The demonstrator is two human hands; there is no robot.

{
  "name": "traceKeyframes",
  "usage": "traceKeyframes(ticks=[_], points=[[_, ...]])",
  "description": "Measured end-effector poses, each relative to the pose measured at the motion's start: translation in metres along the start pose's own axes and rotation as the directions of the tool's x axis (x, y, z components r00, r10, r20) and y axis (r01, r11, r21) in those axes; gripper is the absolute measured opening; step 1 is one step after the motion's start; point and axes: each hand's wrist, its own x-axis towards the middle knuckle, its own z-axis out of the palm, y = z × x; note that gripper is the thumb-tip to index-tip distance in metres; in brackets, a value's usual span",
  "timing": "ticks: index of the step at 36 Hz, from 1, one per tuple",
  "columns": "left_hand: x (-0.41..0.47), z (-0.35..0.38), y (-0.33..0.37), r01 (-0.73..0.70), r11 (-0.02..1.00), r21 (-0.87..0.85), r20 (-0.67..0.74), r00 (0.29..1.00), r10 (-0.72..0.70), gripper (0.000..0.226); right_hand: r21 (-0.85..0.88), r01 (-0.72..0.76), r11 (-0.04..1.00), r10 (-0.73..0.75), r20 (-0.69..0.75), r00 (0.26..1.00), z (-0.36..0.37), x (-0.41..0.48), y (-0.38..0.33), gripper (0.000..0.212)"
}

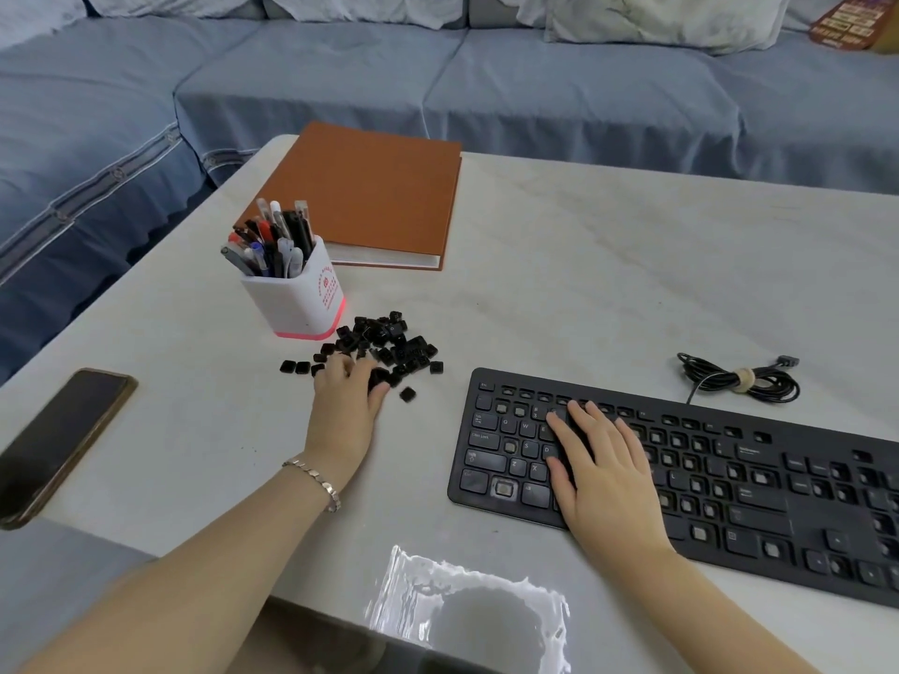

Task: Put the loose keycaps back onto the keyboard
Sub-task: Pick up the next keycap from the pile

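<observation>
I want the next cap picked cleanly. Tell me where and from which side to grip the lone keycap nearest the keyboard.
Pinch the lone keycap by two opposite side walls, coming down from above. It sits low on the table, apart from the pile with bare surface all round, so thumb and forefinger can likely straddle it. The left hand is closest.

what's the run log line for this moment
left hand: on loose keycaps, grip unclear | right hand: flat on keyboard | status: many caps missing
</observation>
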Motion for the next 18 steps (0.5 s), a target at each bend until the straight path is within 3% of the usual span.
traceKeyframes(ticks=[5, 9, 15, 17, 18], points=[[-0.004, 0.001, 0.0, -0.143, 0.983, 0.113, -0.024, 0.989, 0.146, 0.013, 0.0, 0.005, 1.0, -0.005, -0.003, 1.0, 0.0, -0.001, 0.0, 0.057], [-0.003, 0.001, 0.0, -0.162, 0.983, 0.09, -0.025, 0.986, 0.165, 0.014, -0.007, 0.007, 1.0, -0.008, -0.005, 1.0, 0.0, -0.002, 0.0, 0.057], [-0.011, -0.009, 0.017, 0.01, 0.952, -0.305, -0.07, 0.997, -0.033, 0.013, -0.002, 0.007, 1.0, -0.007, -0.01, 1.0, 0.0, -0.001, 0.0, 0.057], [-0.012, -0.012, 0.026, 0.157, 0.856, -0.492, -0.028, 0.98, -0.196, 0.007, 0.001, 0.005, 1.0, -0.005, -0.007, 1.0, 0.0, -0.001, 0.0, 0.057], [-0.011, -0.013, 0.031, 0.27, 0.75, -0.604, 0.038, 0.95, -0.311, 0.007, 0.002, 0.002, 1.0, -0.002, -0.003, 1.0, -0.001, -0.001, 0.0, 0.057]])
